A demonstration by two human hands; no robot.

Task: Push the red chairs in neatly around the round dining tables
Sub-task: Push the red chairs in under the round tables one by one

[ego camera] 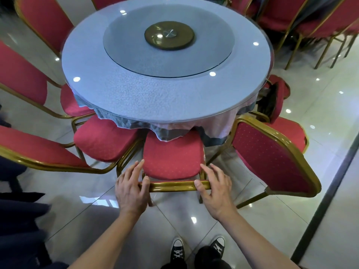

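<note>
A red chair (172, 154) with a gold frame stands right in front of me, its seat partly under the round table (120, 98). My left hand (131, 188) holds the left end of the chair's gold top rail (172, 186): the thumb lies on the rail and the fingers reach past it toward the seat. My right hand (214, 189) holds the right end the same way, fingers spread. Another red chair (104, 140) sits to the left with its seat near the table's edge. A third red chair (272, 158) stands to the right, turned at an angle.
The table carries a glass turntable (169, 39) and a hanging cloth (211, 131). More red chairs (23, 78) ring the left side, and others (303, 18) stand stacked at the back right. My black sneakers (196, 251) are on the glossy tile floor. Dark cloth (17, 220) shows at the left edge.
</note>
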